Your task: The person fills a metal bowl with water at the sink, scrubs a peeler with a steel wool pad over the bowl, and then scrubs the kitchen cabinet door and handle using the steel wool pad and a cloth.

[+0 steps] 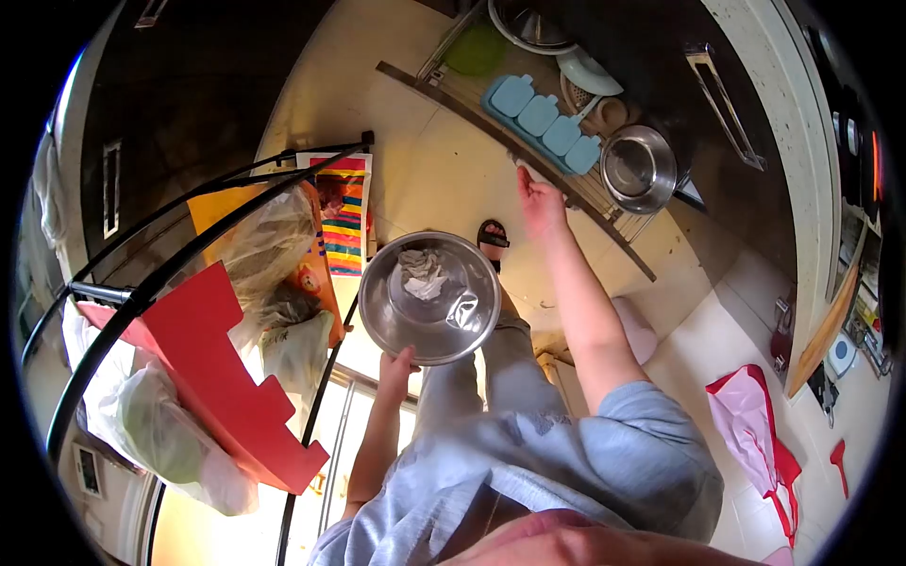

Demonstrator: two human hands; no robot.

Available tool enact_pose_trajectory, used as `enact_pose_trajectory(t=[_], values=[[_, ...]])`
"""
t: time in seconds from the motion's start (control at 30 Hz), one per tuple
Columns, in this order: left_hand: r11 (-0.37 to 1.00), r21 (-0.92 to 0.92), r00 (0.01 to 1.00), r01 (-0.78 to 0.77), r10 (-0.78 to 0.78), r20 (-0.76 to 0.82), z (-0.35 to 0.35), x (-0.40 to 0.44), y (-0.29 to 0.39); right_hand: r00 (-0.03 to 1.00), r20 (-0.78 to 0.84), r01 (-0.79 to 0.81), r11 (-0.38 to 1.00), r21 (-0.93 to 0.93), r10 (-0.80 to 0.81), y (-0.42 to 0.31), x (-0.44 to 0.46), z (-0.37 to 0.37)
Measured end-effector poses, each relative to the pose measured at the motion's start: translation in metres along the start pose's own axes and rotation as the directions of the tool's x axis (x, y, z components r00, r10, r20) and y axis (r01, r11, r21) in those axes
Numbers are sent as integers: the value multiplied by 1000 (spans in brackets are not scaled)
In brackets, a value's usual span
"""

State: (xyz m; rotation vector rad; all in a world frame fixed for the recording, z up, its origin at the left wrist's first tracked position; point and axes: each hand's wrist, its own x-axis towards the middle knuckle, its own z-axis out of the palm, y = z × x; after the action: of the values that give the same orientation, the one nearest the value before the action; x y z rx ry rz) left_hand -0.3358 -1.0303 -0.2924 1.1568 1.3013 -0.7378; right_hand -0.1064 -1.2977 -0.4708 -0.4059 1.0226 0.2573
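My left hand (396, 370) grips the near rim of a wide stainless steel bowl (379, 316), thumb over the edge. Inside the bowl lies a crumpled greyish-white piece (422, 275), perhaps cloth or paper; bright reflections cover part of the bottom. My right hand (542, 206) is stretched forward beside the front of a pulled-out drawer (472, 113). Its fingers look extended and hold nothing I can see; whether they touch the drawer front is unclear. In the drawer sit a pale blue box with several lids (539, 115), a steel pot (639, 170) and bowls (590, 74).
At the left stands a black-framed rack (179, 274) with plastic bags (156, 429) and a red cardboard piece (222, 368). A sandalled foot (493, 236) is below the bowl's far side. Pink-and-red bag-like item (743, 415) lies right. Dark cabinets flank the floor.
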Motion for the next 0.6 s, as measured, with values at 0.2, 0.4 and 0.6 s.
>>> enact_pose_trajectory(t=[0.2,0.4,0.6], values=[[997,-72,999,27,-24,41,9,-1,-1,995,98,45,991,-122,-33,-48,31,10],[997,-82,1000,13,-11,26,15,4,2,989,73,135,981,-142,-126,-99,70,34],[995,-88,999,46,-45,7,21,8,0,975,-39,209,962,-175,-219,-145,115,57]])
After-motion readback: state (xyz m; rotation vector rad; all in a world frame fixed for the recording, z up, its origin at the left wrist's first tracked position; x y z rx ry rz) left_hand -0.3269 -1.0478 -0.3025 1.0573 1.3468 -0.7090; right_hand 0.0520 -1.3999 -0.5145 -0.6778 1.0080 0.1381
